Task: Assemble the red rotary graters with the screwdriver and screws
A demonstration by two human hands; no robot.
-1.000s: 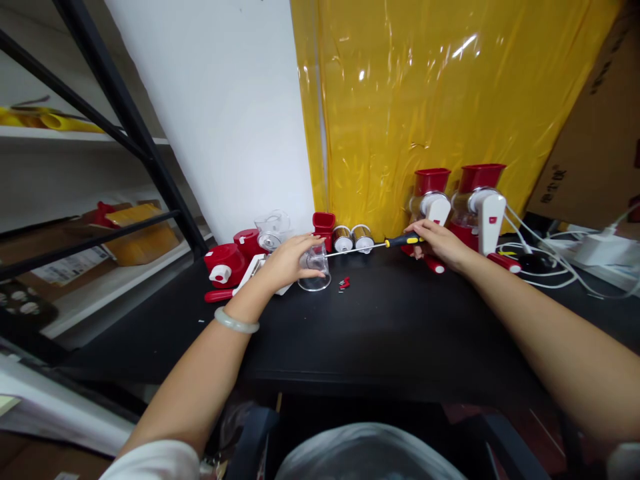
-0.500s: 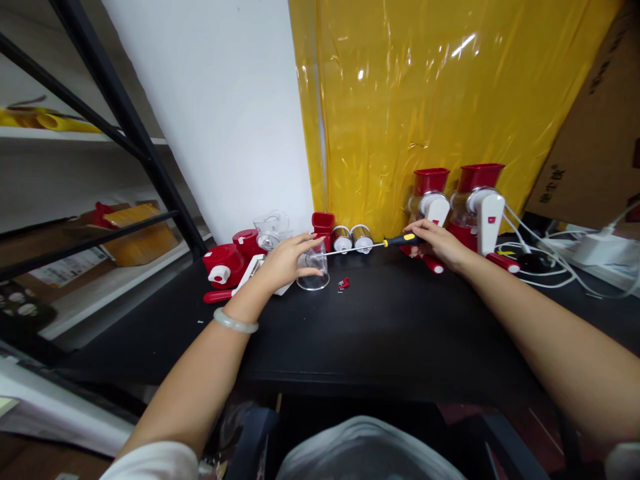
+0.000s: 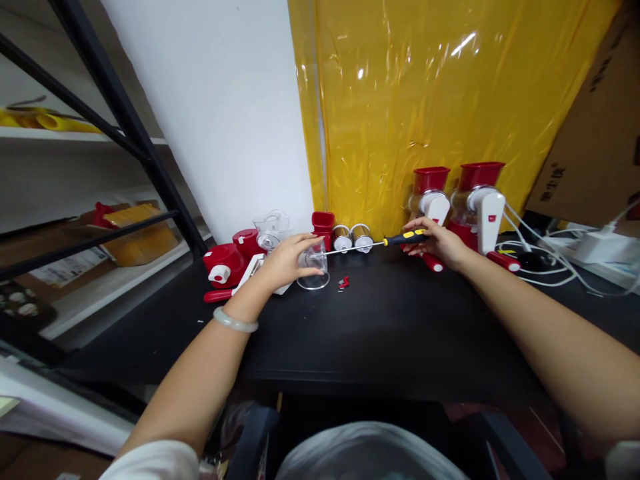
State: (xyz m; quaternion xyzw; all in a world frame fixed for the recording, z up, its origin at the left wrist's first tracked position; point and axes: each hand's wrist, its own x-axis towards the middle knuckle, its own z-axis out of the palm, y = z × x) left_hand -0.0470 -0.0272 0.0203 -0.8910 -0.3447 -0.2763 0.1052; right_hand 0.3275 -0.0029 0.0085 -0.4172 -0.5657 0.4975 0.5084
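Note:
My left hand [image 3: 290, 261] is closed around a clear plastic housing [image 3: 315, 277] with a round rim, resting on the black table. My right hand [image 3: 436, 241] grips the rear of a black and yellow screwdriver [image 3: 400, 238]. Its long metal shaft lies nearly level and points left, with the tip at the clear housing; whether it sits in a screw I cannot tell. Small red parts and tiny metal pieces [image 3: 343, 283] lie on the table just right of the housing.
At left stand red bases [image 3: 225, 265] and a white crank with a red handle [image 3: 219, 295]. Behind are a red hopper [image 3: 323, 223] and two metal drums [image 3: 361, 238]. Two assembled red and white graters [image 3: 483, 207] stand at right, near white cables [image 3: 550, 280].
My right hand's fingers have shifted back along the screwdriver's handle, showing more of it. My left hand and the clear housing have stayed in place.

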